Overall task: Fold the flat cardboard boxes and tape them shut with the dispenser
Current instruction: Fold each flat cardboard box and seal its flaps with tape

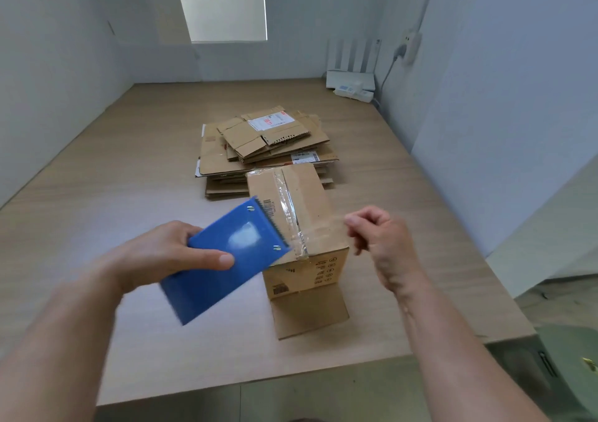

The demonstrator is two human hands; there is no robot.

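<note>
A folded cardboard box (310, 195) stands on the wooden table (129, 169), its top seam covered by a strip of clear tape (288, 205). My left hand (168, 253) grips a blue tape dispenser (226, 260), whose toothed edge lies at the box's near top corner. A stretch of clear tape runs from there across the box's near edge to my right hand (378, 243), which pinches its end just right of the box. A loose flap (310, 315) sticks out at the box's bottom, toward me.
A pile of flat cardboard boxes (265, 143) lies behind the folded box. A white router (351, 75) and a power strip (354, 93) sit at the table's far right corner. Walls close in left and right. The table's front edge is near me.
</note>
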